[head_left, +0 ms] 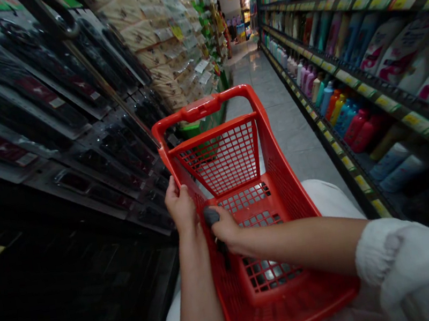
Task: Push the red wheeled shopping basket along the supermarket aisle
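Observation:
A red plastic shopping basket (292,186) with grid-patterned walls and floor stands in front of me, tilted in view. My left hand (181,205) is closed around its left rim. Inside the basket, next to the left wall, my right hand (225,226) grips a dark grey, rounded object (211,216). A black part extends below that hand, and the object's exact kind is unclear. Part of it is hidden behind my fingers. My right forearm crosses over the basket, hiding some of its floor.
Packaged dark belts or straps (49,72) hang close on the left. Stacked beige packs (149,35) stand beyond them. Shelves of colourful bottles (336,108) line the right side. A grey tiled aisle (285,122) leads away between them.

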`<state>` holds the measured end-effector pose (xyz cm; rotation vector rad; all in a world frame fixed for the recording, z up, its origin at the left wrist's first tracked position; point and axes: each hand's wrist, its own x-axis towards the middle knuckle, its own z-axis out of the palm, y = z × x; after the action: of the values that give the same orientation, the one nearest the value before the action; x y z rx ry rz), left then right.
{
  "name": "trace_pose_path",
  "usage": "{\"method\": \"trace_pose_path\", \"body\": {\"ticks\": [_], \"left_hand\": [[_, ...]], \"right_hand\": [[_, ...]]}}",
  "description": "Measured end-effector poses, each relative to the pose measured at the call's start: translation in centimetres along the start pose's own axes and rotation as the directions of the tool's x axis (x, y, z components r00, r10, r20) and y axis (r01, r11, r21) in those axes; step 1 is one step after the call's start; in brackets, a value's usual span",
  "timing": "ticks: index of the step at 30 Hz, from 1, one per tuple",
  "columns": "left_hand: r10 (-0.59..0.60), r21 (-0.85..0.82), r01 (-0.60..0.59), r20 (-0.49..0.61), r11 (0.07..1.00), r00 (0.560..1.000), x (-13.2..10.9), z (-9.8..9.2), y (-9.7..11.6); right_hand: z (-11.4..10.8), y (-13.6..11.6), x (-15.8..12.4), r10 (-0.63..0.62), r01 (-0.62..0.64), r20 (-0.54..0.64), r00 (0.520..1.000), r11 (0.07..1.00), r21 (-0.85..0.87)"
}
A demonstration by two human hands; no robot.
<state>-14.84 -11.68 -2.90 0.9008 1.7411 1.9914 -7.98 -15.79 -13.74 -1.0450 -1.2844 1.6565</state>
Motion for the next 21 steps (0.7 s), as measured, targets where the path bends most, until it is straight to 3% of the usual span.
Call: {"method": "trace_pose_path", "body": {"ticks": [2, 5, 8, 11, 14, 17, 19, 21], "left_hand": [[0.002, 0.019, -0.002, 0.002, 1.000, 1.000, -0.1, 0.0, 0.2], [0.009, 0.034, -0.009, 0.016, 0.999, 1.000, -0.2, 0.0, 0.3], [0.014, 0.038, -0.015, 0.028, 0.999, 1.000, -0.2, 0.0, 0.1], [0.009, 0.050, -0.010, 0.019, 0.999, 1.000, -0.2, -0.1, 0.0], [0.019, 0.061, -0.019, 0.012, 0.998, 1.000, -0.3, -0.1, 0.0], [0.035, 0.080, -0.036, 0.011, 0.996, 0.999, -0.4, 0.0, 0.1], [0.026, 0.091, -0.027, 0.007, 0.996, 1.000, -0.4, 0.0, 0.1], [0.010, 0.093, -0.011, 0.006, 0.996, 1.000, -0.4, 0.0, 0.1]], "right_hand": [[-0.4, -2.0, 0.8, -0.098, 0.098, 0.015, 0.995, 0.995, -0.009], [-1.3, -2.3, -0.4, -0.158, 0.168, 0.058, 0.986, 0.954, -0.247], [-1.9, 0.8, -3.5, 0.014, 0.004, 0.031, 0.999, 0.849, -0.529], [-1.6, 3.6, -5.1, 0.174, -0.142, -0.007, 0.985, 0.781, -0.608], [-1.1, 3.1, -3.2, 0.181, -0.164, -0.023, 0.983, 0.824, -0.543], [-2.1, -0.3, 0.7, -0.010, 0.008, 0.000, 1.000, 0.829, -0.559], [-4.0, -2.6, 3.0, -0.128, 0.153, 0.087, 0.988, 0.713, -0.684], [-6.5, -3.8, 4.3, -0.097, 0.215, 0.193, 0.976, 0.463, -0.860]]}}
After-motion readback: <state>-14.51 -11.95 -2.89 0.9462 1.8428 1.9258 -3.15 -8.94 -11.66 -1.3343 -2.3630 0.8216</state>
